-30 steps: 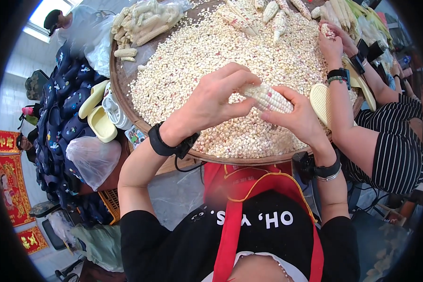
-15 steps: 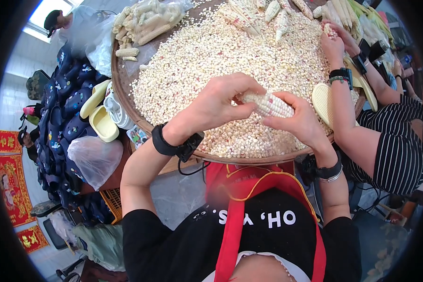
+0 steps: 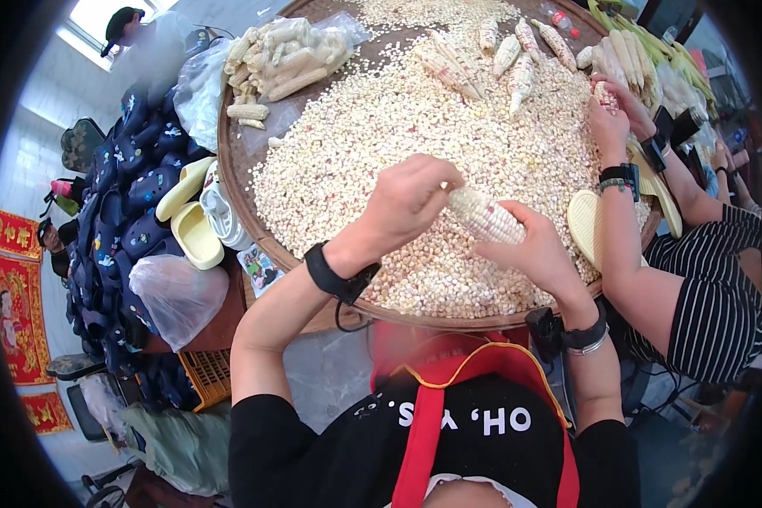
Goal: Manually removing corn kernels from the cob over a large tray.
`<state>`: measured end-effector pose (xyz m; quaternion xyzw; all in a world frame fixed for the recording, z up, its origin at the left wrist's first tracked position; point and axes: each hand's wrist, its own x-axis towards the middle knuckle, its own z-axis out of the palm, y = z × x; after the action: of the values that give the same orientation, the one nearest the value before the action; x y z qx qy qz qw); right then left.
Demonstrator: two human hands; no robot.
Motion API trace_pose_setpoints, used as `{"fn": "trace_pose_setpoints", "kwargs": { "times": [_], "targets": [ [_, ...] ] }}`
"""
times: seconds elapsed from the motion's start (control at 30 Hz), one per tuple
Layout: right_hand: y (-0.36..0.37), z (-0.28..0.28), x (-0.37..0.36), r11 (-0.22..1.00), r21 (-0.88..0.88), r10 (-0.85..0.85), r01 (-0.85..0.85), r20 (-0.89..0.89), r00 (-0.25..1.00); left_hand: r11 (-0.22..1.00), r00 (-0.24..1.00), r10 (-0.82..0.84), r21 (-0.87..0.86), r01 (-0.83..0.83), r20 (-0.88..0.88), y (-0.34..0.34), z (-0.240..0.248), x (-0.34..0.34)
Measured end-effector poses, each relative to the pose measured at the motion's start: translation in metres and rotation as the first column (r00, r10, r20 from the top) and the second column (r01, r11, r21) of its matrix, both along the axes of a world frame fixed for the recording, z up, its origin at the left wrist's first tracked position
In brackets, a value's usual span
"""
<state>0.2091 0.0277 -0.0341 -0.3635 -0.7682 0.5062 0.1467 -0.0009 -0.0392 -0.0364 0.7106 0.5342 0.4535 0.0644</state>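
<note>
A corn cob (image 3: pixel 489 219) with pale kernels rests in my right hand (image 3: pixel 540 256), its fingers wrapped round the thick end. Bare patches show near the cob's narrow end. My left hand (image 3: pixel 408 201) is closed at that narrow end, its fingertips bunched against the cob and partly hidden. Under both hands a thick layer of loose white and yellowish kernels (image 3: pixel 347 182), some reddish, covers a large round woven tray (image 3: pixel 237 199).
Beyond my hands lie several unshelled cobs (image 3: pixel 521 80). Bare cobs in a plastic bag (image 3: pixel 300 63) sit at the far left. At right, a co-worker's hands (image 3: pixel 615 114) hold a reddish cob. Pale yellow slippers (image 3: pixel 196 233) and dark blue clogs (image 3: pixel 144 190) are piled left.
My left fingers have drawn together into a closed grip at the cob's narrow end. The cob has tilted, its narrow end pointing farther away. The view has shifted slightly.
</note>
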Motion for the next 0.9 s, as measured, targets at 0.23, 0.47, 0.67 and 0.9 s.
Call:
{"fn": "trace_pose_setpoints", "kwargs": {
  "times": [0.23, 0.47, 0.67, 0.9],
  "targets": [
    [0.012, -0.007, -0.002, 0.987, -0.163, -0.013, -0.013, -0.153, 0.988, 0.993, 0.968, -0.077, -0.064, 0.095, 0.241, -0.005, 0.011, 0.008],
    [0.003, -0.009, -0.003, 0.986, -0.166, -0.03, -0.01, -0.236, 0.971, 0.769, 0.764, 0.065, -0.52, 0.372, 0.642, -0.007, 0.015, 0.002],
    [0.003, -0.006, 0.0, 0.995, -0.086, -0.055, 0.044, -0.126, 0.991, 0.936, 0.926, -0.09, -0.286, 0.204, 0.367, -0.008, 0.004, 0.0],
    [0.003, -0.003, 0.002, 0.997, 0.071, -0.033, 0.036, -0.035, 0.999, 0.964, 0.964, -0.05, -0.239, 0.115, 0.262, -0.007, 0.01, 0.011]
  ]
}}
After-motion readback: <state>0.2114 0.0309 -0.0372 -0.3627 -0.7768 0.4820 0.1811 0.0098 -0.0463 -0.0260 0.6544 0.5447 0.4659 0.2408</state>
